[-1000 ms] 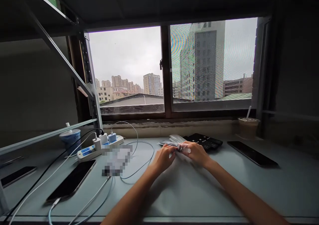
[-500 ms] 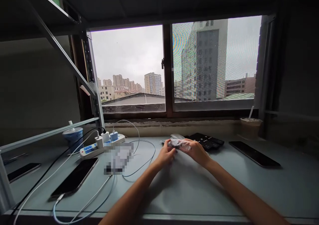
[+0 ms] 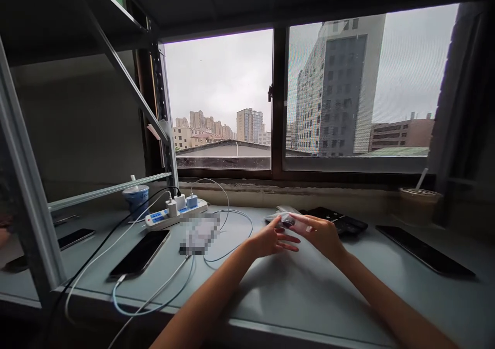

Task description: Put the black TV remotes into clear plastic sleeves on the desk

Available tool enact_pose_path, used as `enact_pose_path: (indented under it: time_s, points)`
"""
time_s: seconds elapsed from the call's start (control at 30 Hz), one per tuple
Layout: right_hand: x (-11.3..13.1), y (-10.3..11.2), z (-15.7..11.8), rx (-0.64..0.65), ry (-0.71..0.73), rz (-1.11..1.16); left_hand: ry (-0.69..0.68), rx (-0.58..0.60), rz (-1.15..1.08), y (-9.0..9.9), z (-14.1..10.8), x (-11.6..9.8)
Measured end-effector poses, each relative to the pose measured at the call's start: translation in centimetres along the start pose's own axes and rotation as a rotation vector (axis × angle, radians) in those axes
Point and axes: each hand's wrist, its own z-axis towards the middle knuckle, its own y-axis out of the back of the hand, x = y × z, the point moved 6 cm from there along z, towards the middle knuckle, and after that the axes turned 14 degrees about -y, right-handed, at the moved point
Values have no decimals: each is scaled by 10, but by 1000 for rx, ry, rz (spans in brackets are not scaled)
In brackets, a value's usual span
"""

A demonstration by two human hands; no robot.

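In the head view, a small clear plastic bag (image 3: 286, 217) with something dark inside is held up between my hands, just above the desk. My left hand (image 3: 268, 239) pinches its left side with thumb and forefinger, while the other fingers stretch out below. On the right side, my right hand (image 3: 319, 233) grips the bag between thumb and fingertips. What the dark piece is I cannot make out. Behind my right hand lies a flat black device with keys or buttons (image 3: 344, 222), partly covered. More clear plastic (image 3: 285, 209) shows behind the bag.
Left of my hands are a black phone (image 3: 139, 255) on a cable, a blurred object (image 3: 200, 233) and a power strip (image 3: 178, 214) with plugs. A blue cup (image 3: 136, 200) stands behind. To the right are a dark tablet-like slab (image 3: 423, 251) and an iced drink (image 3: 419, 204).
The view has shifted, so the scene sits further right on the left side. My left fingers have spread out below the bag, and the dark piece shows more clearly.
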Motion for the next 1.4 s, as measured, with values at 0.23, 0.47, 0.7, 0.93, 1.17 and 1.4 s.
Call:
enact_pose_path:
  time_s: [0.23, 0.47, 0.7, 0.93, 1.17, 1.4]
  points:
    - [5, 5, -1, 6, 50, 118, -138, -39, -41, 3, 2, -7]
    - [-4, -2, 3, 157, -151, 93, -378, -215, -41, 14, 0, -18]
    - [-17, -19, 1, 264, -379, 343, -411, -279, -27, 17, 2, -16]
    - [-23, -20, 1, 338, -597, 615, -393, -201, 104, 9, -4, -23]
    - [-30, -20, 2, 349, -603, 680, -363, -206, 250, 9, -5, -21]
    - [-38, -11, 8, 245, -597, 655, -385, -445, -29, 26, 2, -26]
